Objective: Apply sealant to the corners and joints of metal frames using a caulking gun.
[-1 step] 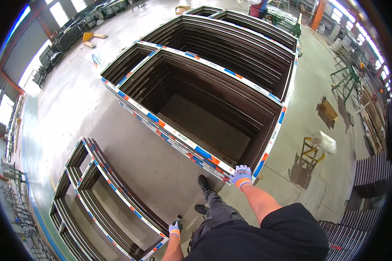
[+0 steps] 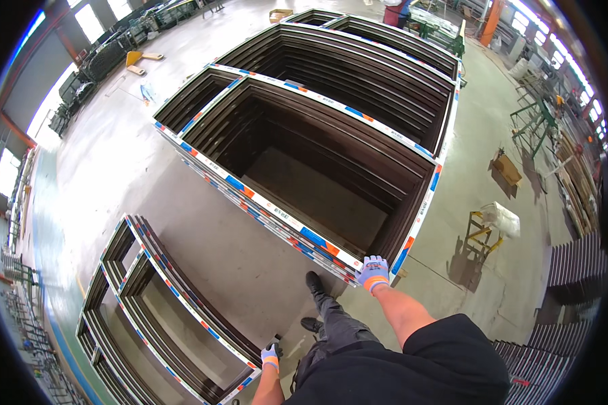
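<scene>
My right hand [image 2: 373,271], in a lavender glove with an orange cuff, grips the near corner of a large stack of dark brown window frames [image 2: 275,211]. Its fingers curl over the taped top edge. Lower down, my left hand [image 2: 271,354], gloved alike, is closed around something small and dark grey that I cannot make out. That hand is beside the near right corner of a second group of brown frames [image 2: 173,288], which appear to stand on the floor at left. White tape with blue and orange patches covers the frames' faces.
A yellow stand [image 2: 481,233] with a clear-wrapped bundle is on the floor at right, near a cardboard box [image 2: 507,169]. A yellow pallet truck [image 2: 136,59] stands far left. Stacked dark profiles [image 2: 574,266] line the right side. Another person [image 2: 402,12] is at the far end.
</scene>
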Demonstrator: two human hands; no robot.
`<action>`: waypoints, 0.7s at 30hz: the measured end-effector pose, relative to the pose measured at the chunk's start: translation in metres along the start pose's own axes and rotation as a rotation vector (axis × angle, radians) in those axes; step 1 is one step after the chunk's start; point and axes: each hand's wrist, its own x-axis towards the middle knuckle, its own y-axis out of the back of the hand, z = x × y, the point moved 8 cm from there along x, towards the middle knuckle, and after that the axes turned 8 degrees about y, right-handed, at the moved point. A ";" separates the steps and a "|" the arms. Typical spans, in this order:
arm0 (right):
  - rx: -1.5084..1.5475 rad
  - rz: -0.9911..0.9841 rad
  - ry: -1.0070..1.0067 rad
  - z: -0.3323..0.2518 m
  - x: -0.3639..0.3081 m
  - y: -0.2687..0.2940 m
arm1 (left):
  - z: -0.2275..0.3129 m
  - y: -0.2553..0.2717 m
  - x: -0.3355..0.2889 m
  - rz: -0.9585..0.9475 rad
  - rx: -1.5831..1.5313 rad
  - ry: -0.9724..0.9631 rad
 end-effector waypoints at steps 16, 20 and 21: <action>0.031 0.070 0.048 -0.005 0.013 -0.004 | 0.000 0.010 0.000 0.023 -0.033 0.062; 0.055 -0.001 0.042 -0.006 0.013 -0.008 | -0.005 0.017 -0.007 0.050 -0.002 0.091; 0.055 -0.004 0.044 -0.006 0.014 -0.008 | -0.008 0.014 -0.010 0.044 0.015 0.093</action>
